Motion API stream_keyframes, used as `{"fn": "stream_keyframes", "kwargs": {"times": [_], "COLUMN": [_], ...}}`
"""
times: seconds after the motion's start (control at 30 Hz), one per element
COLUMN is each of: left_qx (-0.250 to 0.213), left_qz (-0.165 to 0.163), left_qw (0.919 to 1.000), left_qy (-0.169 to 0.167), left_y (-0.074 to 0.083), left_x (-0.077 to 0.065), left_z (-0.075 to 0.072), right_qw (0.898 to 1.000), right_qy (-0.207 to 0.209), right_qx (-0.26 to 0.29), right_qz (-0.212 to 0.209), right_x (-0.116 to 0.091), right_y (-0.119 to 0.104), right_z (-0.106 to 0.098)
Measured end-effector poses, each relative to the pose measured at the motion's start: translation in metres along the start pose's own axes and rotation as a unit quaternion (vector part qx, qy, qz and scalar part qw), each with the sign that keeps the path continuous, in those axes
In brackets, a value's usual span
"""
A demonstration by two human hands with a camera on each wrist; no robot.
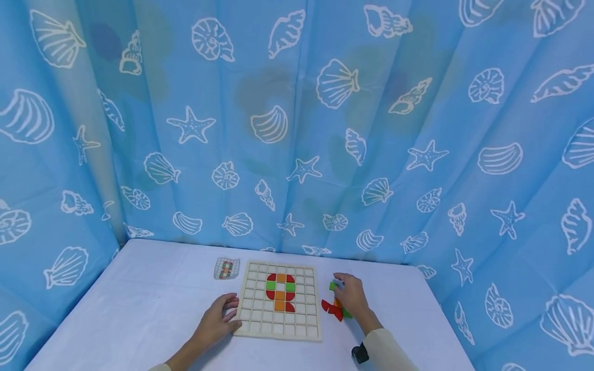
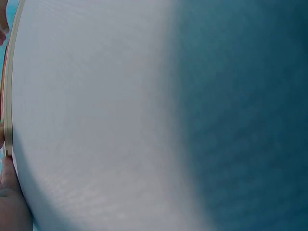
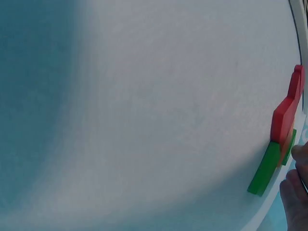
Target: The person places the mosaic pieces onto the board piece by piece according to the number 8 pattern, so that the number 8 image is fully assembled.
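Note:
A pale square grid board [image 1: 308, 324] lies on the white table. On it, red, green and orange tiles [image 1: 280, 293] form a small figure. My left hand [image 1: 215, 322] rests at the board's left edge, touching it with fingers loosely bent; the left wrist view catches only the thumb [image 2: 10, 178] and a bit of finger beside the rim. To the right of the board, my right hand [image 1: 353, 296] is over a loose group of tiles, its fingertips beside a small green tile [image 1: 332, 286]. Red tiles [image 1: 331, 310] and a green piece [image 3: 265, 168] lie below that hand.
A small sheet with a printed grid and coloured figure [image 1: 226, 269] lies left of the board's top corner. Near the right sleeve is a black object [image 1: 359, 354]. A blue shell-patterned curtain [image 1: 287, 129] hangs behind and beside the table.

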State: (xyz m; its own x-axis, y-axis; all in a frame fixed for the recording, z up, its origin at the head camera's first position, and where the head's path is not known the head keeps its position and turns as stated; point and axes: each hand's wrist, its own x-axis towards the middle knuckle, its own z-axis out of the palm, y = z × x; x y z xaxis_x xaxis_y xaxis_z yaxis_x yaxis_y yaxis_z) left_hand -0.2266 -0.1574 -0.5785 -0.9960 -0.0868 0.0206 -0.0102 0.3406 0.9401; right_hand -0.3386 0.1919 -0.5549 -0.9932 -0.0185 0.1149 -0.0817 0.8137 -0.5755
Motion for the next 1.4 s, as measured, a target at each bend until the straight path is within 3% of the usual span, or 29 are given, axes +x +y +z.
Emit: {"fn": "stream_keyframes", "kwargs": {"times": [0.4,0.73,1.03,1.2,1.4], "left_qx": [-0.005,-0.017,-0.004,0.001,0.004], "left_qz": [0.001,0.002,-0.009,-0.017,-0.009], "left_qw": [1.0000,0.9998,0.9999,0.9998,0.9999], "left_qy": [-0.007,-0.012,-0.005,-0.009,-0.008], "left_y": [0.001,-0.001,0.001,-0.002,-0.001], "left_x": [0.000,0.002,0.001,-0.001,0.001], "left_z": [-0.001,-0.001,-0.001,0.000,-0.001], "right_qw": [0.999,0.998,0.998,0.998,0.993], "right_qy": [-0.032,-0.057,-0.056,-0.050,-0.068], "right_qx": [-0.012,0.017,0.024,0.035,0.043], "right_qz": [-0.021,0.014,0.007,-0.024,-0.090], "right_x": [-0.002,0.001,-0.004,-0.015,-0.026], "right_y": [0.004,-0.003,-0.009,-0.023,-0.048], "right_z": [0.002,-0.004,-0.004,0.002,0.007]}}
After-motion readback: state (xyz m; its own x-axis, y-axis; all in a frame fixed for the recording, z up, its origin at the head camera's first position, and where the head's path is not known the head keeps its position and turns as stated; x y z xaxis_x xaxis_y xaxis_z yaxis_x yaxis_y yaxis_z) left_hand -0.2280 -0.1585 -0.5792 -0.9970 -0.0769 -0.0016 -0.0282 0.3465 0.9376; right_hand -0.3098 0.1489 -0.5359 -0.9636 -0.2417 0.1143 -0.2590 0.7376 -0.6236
